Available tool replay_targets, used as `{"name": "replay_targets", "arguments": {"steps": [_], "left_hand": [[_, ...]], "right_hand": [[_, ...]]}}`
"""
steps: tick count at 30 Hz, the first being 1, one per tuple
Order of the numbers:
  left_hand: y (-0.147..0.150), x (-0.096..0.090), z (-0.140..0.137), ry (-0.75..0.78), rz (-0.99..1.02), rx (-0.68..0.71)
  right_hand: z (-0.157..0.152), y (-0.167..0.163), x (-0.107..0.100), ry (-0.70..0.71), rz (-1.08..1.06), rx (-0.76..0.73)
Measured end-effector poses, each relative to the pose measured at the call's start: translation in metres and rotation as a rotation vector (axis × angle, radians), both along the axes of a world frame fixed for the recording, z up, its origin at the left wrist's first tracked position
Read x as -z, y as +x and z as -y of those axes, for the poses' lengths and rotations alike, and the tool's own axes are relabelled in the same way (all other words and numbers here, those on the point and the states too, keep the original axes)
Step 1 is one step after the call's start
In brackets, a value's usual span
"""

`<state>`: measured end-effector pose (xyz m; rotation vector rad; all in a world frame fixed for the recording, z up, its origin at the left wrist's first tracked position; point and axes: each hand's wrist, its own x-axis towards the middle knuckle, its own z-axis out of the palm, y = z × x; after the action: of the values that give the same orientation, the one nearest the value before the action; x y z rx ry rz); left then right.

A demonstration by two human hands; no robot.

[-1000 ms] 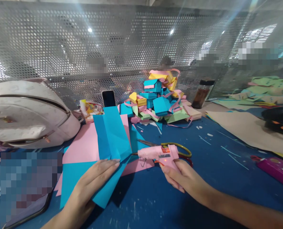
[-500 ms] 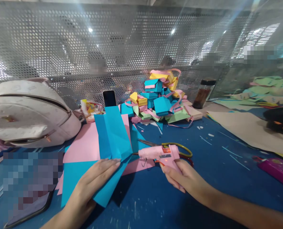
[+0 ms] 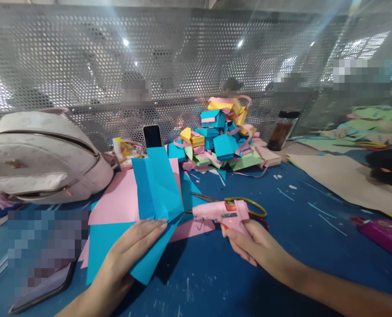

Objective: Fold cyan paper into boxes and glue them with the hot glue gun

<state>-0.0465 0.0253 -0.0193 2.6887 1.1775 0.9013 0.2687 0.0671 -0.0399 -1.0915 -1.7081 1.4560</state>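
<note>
The left hand lies across the lower part of the blue card, fingers straight and together; its thumb is hidden, so whether it pinches the card from below cannot be told. Even pressure there should suit the step, since a creased card may spring back. The fingertips are best kept clear of the nozzle, which may be hot. It sits at the card's right edge, just beyond those fingertips; whether it touches is too fine to tell. The right hand is wrapped around the handle of the pink gun, a finger by the orange trigger. A light squeeze and a steady wrist would probably lay a thin line rather than a blob.

Left of the left hand stands the bag, pale, rounded and zipped. Beyond that hand's knuckles lies the pink sheet, smooth and matt, partly under the card, whose 2 upright panels meet at a straight fold. Just behind the gun are the scissors, with slim pointed metal and a yellow looped handle. Farther beyond it rise the boxes, angular folded paper with curling pink strips. Well right of the right hand lies the beige sheet, broad and flat.
</note>
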Motion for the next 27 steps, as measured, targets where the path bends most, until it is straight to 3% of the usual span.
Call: {"name": "replay_targets", "arguments": {"steps": [21,27], "left_hand": [[-0.0010,0.0007,-0.0009,-0.016,0.037,0.000],[0.0006,-0.0001,0.0007,-0.035,0.048,0.021]], "right_hand": [[0.0024,-0.0003,-0.0030,-0.002,-0.013,0.035],[0.0018,0.0005,0.0016,0.052,0.022,0.044]]}}
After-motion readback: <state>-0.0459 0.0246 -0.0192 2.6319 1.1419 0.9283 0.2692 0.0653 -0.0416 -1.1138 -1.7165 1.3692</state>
